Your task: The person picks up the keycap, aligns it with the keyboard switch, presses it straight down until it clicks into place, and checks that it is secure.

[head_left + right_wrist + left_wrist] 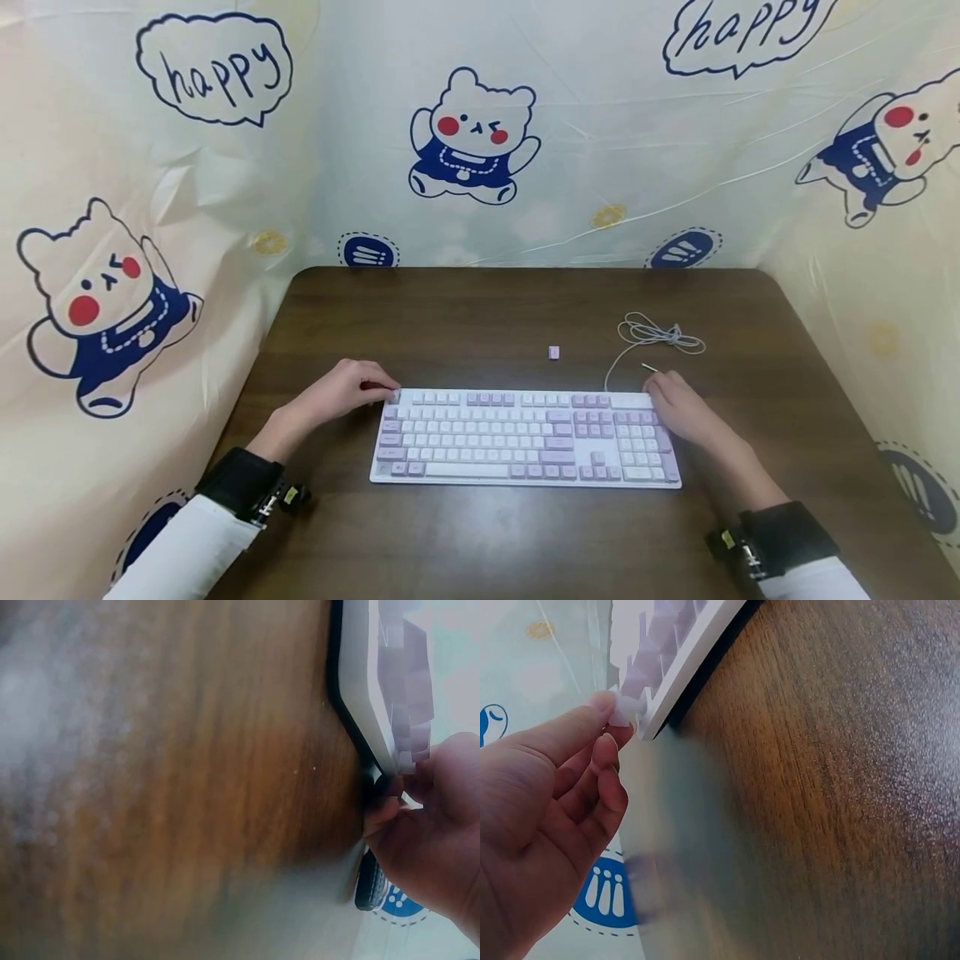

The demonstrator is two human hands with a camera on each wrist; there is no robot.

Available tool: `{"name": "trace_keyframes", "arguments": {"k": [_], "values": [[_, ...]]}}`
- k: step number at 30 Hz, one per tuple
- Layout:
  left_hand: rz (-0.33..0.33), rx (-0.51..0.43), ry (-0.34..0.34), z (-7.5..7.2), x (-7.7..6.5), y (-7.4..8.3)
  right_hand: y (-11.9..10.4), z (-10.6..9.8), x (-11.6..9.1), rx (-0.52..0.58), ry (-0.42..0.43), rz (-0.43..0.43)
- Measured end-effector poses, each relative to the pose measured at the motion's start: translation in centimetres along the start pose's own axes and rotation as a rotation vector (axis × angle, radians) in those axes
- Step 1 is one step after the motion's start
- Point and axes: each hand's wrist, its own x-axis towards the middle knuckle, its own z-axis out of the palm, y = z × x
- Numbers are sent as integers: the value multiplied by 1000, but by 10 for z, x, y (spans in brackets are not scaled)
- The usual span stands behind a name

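Note:
A white and lilac keyboard (487,482) lies on the brown desk. At its far left corner my left hand (347,390) pinches a pale keycap (620,711) between thumb and forefinger; whether it sits on its switch I cannot tell. My right hand (678,406) is at the far right corner, its fingers curled at the keyboard's edge. From those fingers a slim stick-like tool (649,367) sticks out past the back edge; in the right wrist view its end (369,883) looks dark and ribbed. The rest of it is hidden by the hand.
A loose lilac keycap (553,352) rests on the desk behind the keyboard. The keyboard's grey cable (660,335) lies coiled at the back right. Printed cloth (585,108) hangs around the desk (450,308) at the back and sides.

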Motion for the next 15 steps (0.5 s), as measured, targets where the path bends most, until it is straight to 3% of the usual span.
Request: {"name": "trace_keyframes", "arguments": {"k": [5, 15], "values": [[-7, 30, -3, 2, 0, 4, 0, 0, -1, 1, -15, 8], [59, 80, 25, 4, 2, 2, 1, 1, 0, -1, -18, 16]]}}
